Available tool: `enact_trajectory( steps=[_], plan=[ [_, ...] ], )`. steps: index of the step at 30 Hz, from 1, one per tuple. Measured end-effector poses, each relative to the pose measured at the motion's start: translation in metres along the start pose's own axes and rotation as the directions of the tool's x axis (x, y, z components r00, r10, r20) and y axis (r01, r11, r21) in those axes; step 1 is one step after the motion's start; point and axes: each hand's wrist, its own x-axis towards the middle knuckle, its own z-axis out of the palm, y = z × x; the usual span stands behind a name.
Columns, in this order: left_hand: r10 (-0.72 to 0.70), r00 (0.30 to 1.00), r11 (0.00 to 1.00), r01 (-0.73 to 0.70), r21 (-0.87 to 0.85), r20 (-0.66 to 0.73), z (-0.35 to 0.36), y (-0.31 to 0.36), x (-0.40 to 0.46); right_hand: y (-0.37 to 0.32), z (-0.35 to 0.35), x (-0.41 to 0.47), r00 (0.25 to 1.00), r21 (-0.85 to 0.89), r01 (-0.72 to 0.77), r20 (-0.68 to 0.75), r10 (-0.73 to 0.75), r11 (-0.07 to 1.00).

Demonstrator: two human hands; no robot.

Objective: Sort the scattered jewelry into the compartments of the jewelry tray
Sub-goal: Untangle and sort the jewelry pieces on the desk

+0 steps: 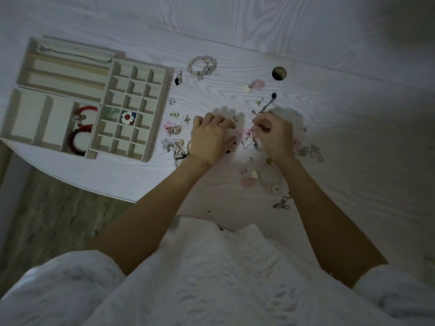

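Observation:
The pale jewelry tray lies at the table's left. A red-and-white flower piece and a green item sit in two small compartments; two red bracelets lie in a larger one. Scattered jewelry covers the table's middle. My left hand rests palm down among small pieces, fingers curled; whether it holds anything is hidden. My right hand pinches a silver chain that runs up to a dark bead. A pink earring lies between my hands.
A pale pink bead bracelet lies beyond the hands, a dark drop earring beside the tray. A round cable hole opens at the back right. More chains and pink pieces lie near the right forearm. The table edge curves at front left.

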Motion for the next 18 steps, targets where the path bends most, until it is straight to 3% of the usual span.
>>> enact_trajectory(
  steps=[5, 10, 14, 18],
  plan=[
    [0.019, 0.998, 1.0, -0.017, -0.023, 0.064, 0.01, 0.017, 0.027, 0.003, -0.001, 0.002, 0.996, -0.103, 0.087, -0.011, -0.088, 0.991],
    [0.074, 0.997, 0.997, -0.073, -0.022, 0.028, 0.013, 0.002, 0.024, 0.008, -0.007, 0.0, 0.982, -0.212, 0.169, -0.042, -0.182, 0.963],
    [0.022, 0.999, 0.998, -0.02, -0.06, 0.027, 0.012, -0.005, 0.021, 0.014, -0.009, -0.004, 0.98, -0.173, 0.164, -0.084, -0.18, 0.971],
    [-0.006, 0.999, 0.993, 0.012, -0.116, 0.051, 0.01, -0.008, 0.022, 0.014, -0.009, -0.005, 0.978, -0.249, 0.192, -0.035, -0.207, 0.949]
  ],
)
